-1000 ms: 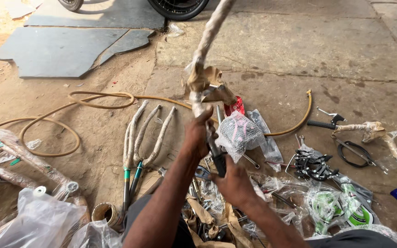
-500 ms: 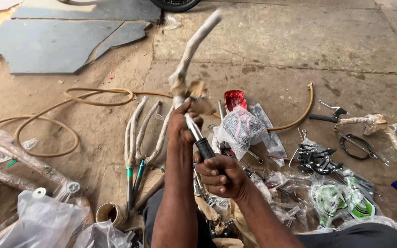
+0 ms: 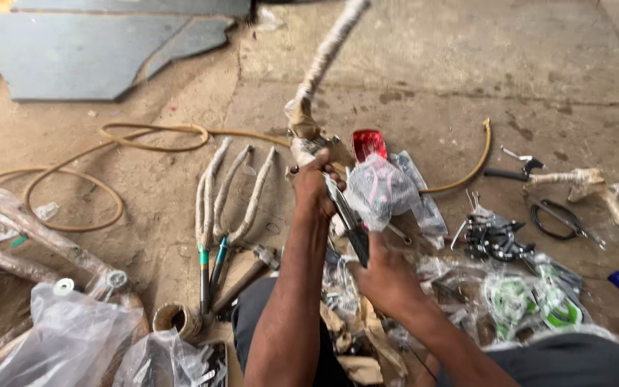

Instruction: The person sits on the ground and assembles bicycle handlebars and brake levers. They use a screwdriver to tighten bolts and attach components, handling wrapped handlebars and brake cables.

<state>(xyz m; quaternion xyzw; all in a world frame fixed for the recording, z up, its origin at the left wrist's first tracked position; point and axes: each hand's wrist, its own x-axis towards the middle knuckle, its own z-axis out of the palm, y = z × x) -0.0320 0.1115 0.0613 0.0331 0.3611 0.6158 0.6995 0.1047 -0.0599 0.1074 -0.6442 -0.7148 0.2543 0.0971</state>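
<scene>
My left hand [image 3: 312, 188] grips the lower end of a long paper-wrapped tube [image 3: 324, 54] that rises up and to the right from a bare metal joint [image 3: 304, 132]. My right hand [image 3: 387, 276] holds the black handle of a metal hand tool [image 3: 347, 218]. The tool's head points up toward the joint, just beside my left hand. A clear plastic bag of small parts [image 3: 381, 190] lies right behind the tool, with a red reflector [image 3: 369, 142] beyond it.
Three wrapped fork blades [image 3: 227, 190] and a yellow hose [image 3: 145, 132] lie to the left. Wrapped tubes [image 3: 30, 229] and plastic bags [image 3: 73, 337] fill the lower left. Black brake parts [image 3: 492, 236], bagged green pieces [image 3: 531, 301] and a wrapped bar [image 3: 589, 183] lie right. A grey sheet [image 3: 94, 50] lies far left.
My left hand has kept its grip on the wrapped tube, which swayed slightly. My right hand with the tool has shifted a little to the right and lower.
</scene>
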